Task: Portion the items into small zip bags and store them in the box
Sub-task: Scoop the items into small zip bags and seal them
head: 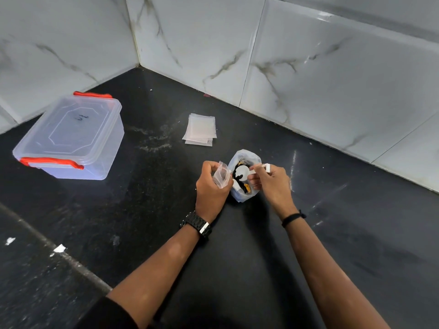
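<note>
My left hand grips a small clear zip bag just left of a larger plastic bag that stands open on the black counter. Dark and orange items lie inside the larger bag. My right hand holds a white scoop by its handle, with the bowl over the bag's mouth. A clear storage box with red latches sits at the far left, its lid on.
A stack of flat empty zip bags lies behind the open bag. Marble-tiled walls close the corner at the back and right. The black counter has a front edge running across the lower left.
</note>
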